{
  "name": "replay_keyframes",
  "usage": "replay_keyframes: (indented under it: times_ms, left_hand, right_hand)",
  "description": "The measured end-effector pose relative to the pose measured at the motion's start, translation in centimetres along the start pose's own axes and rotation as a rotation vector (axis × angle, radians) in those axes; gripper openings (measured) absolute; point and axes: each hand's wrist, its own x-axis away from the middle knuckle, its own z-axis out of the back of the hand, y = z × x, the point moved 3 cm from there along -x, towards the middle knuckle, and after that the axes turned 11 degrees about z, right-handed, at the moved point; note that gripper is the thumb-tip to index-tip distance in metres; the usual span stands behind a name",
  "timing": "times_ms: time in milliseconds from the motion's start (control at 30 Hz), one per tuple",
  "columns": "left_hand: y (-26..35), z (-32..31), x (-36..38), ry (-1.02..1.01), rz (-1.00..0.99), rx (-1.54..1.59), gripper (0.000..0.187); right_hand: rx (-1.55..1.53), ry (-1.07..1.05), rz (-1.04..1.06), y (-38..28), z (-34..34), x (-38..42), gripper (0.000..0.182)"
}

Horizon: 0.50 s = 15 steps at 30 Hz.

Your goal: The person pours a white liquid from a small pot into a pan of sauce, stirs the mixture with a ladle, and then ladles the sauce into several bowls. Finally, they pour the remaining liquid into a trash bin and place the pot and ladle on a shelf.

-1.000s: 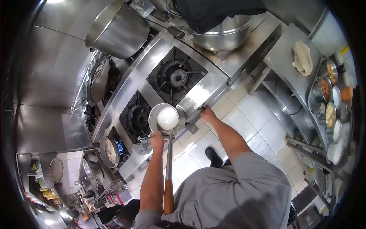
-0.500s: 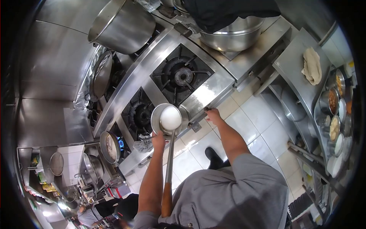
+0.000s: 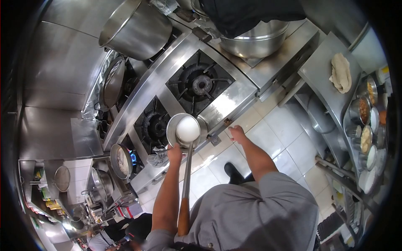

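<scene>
My left hand (image 3: pixel 174 153) is closed at the near side of a steel pot (image 3: pixel 171 129), which I hold in front of me over the stove's edge. A long-handled ladle (image 3: pixel 188 167) with a wooden grip lies across the pot. Its round bowl, resting in the pot, looks white inside, and the wooden end reaches back to my shirt. To the right, my right hand (image 3: pixel 237 134) hangs with nothing in it, fingers loosely apart. It is just short of a brass-coloured stove knob (image 3: pixel 227 121) on the front edge.
Two unlit burners show on the stove, one large burner (image 3: pixel 202 85) ahead. A frying pan (image 3: pixel 121 161) sits over a blue flame at left. A big stockpot (image 3: pixel 138 31) and a wide steel bowl (image 3: pixel 255 39) stand behind. Food containers (image 3: pixel 365 140) line the right; a person (image 3: pixel 121 232) is lower left.
My right hand has come off the stove knob and drawn back slightly toward me. The pot and ladle in my left hand stay almost where they were.
</scene>
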Motion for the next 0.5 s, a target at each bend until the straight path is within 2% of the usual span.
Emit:
replay_keyframes:
  times_ms: [33, 100, 133, 167, 233, 267, 300, 367, 400, 467, 500]
  left_hand:
    - [0.6, 0.0, 0.5, 0.028, -0.007, -0.038, 0.040]
    - [1.0, -0.1, 1.0, 0.063, -0.058, -0.048, 0.039]
    - [1.1, 0.0, 1.2, 0.102, -0.103, -0.072, 0.038]
    - [0.9, -0.1, 1.0, 0.100, -0.110, -0.045, 0.038]
    - [-0.9, -0.8, -1.0, 0.041, -0.105, 0.069, 0.036]
    - [-3.2, -1.3, -3.6, 0.125, -0.225, 0.024, 0.037]
    - [-3.3, -1.1, -3.8, 0.122, -0.223, 0.047, 0.037]
    - [-2.7, -1.4, -3.3, 0.118, -0.110, -0.042, 0.038]
    - [-1.0, -1.0, -1.2, 0.062, -0.054, 0.021, 0.040]
    - [-1.8, -1.5, -2.3, 0.068, -0.072, 0.012, 0.040]
    - [-2.2, -1.7, -3.1, 0.078, -0.096, -0.021, 0.041]
  right_hand:
    - [0.076, -0.109, -0.030, 2.0, 0.3, -0.6, 0.038]
    - [0.128, -0.315, 0.054, 7.8, 0.3, -1.4, 0.025]
    - [0.079, -0.312, -0.048, 7.9, 0.1, 0.3, 0.025]
    - [0.031, -0.306, -0.148, 7.0, -0.6, 2.7, 0.026]
    - [0.060, -0.432, -0.114, 3.6, -2.5, 8.6, 0.038]
    - [0.058, -0.542, -0.055, 0.8, -3.7, 12.2, 0.036]
    - [0.046, -0.825, 0.142, -1.3, -4.5, 14.9, 0.036]
    - [0.092, -1.157, 0.240, -7.3, -5.6, 20.7, 0.036]
    - [0.119, -1.158, 0.239, -8.2, -6.4, 21.3, 0.036]
    - [-0.399, -1.246, -0.338, -9.2, -7.8, 22.9, 0.044]
    - [-0.366, -1.246, -0.339, -10.4, -8.0, 23.5, 0.044]
